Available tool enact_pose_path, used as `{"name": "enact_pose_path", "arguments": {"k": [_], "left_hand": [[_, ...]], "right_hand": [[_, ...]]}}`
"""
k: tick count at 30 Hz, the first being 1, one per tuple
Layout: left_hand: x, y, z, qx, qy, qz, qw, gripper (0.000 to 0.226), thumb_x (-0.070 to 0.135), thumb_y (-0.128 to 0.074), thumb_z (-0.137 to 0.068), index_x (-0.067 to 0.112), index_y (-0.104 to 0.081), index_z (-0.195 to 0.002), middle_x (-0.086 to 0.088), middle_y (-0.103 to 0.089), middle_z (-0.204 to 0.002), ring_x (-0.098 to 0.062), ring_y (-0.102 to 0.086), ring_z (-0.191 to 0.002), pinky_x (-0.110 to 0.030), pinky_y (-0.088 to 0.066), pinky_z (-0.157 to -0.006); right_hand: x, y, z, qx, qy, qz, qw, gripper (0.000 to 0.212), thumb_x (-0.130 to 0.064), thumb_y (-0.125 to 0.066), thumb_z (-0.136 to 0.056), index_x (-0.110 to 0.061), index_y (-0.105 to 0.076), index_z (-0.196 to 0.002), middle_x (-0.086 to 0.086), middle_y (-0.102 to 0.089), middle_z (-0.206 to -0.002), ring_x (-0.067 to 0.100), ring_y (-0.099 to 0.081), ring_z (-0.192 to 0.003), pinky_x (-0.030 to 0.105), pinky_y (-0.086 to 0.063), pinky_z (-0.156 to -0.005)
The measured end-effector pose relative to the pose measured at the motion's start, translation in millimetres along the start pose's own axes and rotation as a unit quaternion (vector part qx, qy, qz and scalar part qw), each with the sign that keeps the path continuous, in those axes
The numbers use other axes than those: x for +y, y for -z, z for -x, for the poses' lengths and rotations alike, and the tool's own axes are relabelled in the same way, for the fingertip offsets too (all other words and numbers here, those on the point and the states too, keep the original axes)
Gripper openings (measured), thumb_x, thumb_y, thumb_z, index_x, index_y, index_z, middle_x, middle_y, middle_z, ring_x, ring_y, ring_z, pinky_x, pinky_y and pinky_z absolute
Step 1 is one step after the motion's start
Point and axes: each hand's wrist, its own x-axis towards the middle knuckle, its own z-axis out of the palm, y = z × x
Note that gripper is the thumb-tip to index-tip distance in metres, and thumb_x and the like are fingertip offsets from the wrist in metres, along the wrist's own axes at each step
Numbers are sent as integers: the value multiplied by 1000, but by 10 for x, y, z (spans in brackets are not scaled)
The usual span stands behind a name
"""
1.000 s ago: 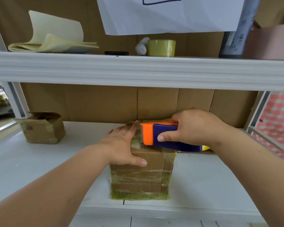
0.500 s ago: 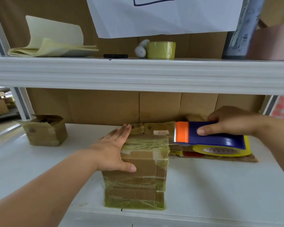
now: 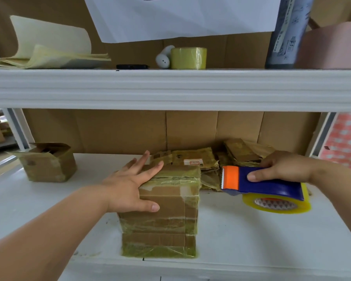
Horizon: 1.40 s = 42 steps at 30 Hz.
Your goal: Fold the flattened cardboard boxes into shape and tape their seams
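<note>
A person steadies a taped cardboard box on a white shelf while drawing a tape dispenser away to the right.

At far left an open-topped box [image 3: 47,162] stands alone on the lower shelf [image 3: 241,236]. The left hand [image 3: 130,186] rests on the near taped box [image 3: 166,207], fingers straight and spread across its top, thumb on its front. Behind it lies a heap of flattened boxes [image 3: 211,159], number unclear. The right hand [image 3: 282,167], fingers curled round the handle, holds the one blue-and-orange tape dispenser [image 3: 259,183]. A second ago the dispenser sat on the box top; now it hangs clear of it to the right, so that seam is probably sealed and cut. Counted: two formed boxes, one dispenser, and one spare tape roll [image 3: 188,58] on the upper shelf.
</note>
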Motion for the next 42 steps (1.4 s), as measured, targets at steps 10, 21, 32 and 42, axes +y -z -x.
{"name": "enact_pose_path", "arguments": {"k": [10, 21, 32, 42], "left_hand": [[187, 197, -109, 1, 18, -66, 998, 111, 99, -25, -54, 50, -9, -152, 14, 11, -165, -20, 14, -152, -59, 12, -118], [179, -33, -196, 38, 8, -72, 997, 118, 102, -23, -53, 49, 20, -149, 13, 12, -165, -17, 8, -152, -49, 2, -122], [-15, -285, 16, 99, -20, -84, 991, 109, 95, -33, -68, 50, 29, -145, 14, 16, -163, -18, 13, -151, -48, 6, -122], [-114, -386, -9, 112, -41, -82, 989, 107, 94, -35, -69, 52, 27, -145, 15, 20, -162, -15, 17, -150, -48, 9, -121]], "right_hand": [[-246, -443, -162, 21, 48, 130, 990, 52, -74, -62, -77, -22, -64, -74, -5, -62, -69, 11, -57, -65, 26, -37, -57], [-313, -424, -164, 41, 82, 200, 975, 45, -74, -54, -84, -29, -56, -79, -8, -61, -71, 7, -59, -68, 24, -39, -56], [-506, -641, -435, -49, 15, 61, 997, 49, -69, -60, -84, -21, -67, -83, -2, -67, -82, 15, -64, -79, 29, -46, -69], [-332, -1007, -551, -16, -39, 202, 978, 53, -76, -59, -76, -23, -60, -78, -3, -61, -80, 14, -58, -76, 30, -41, -62]]}}
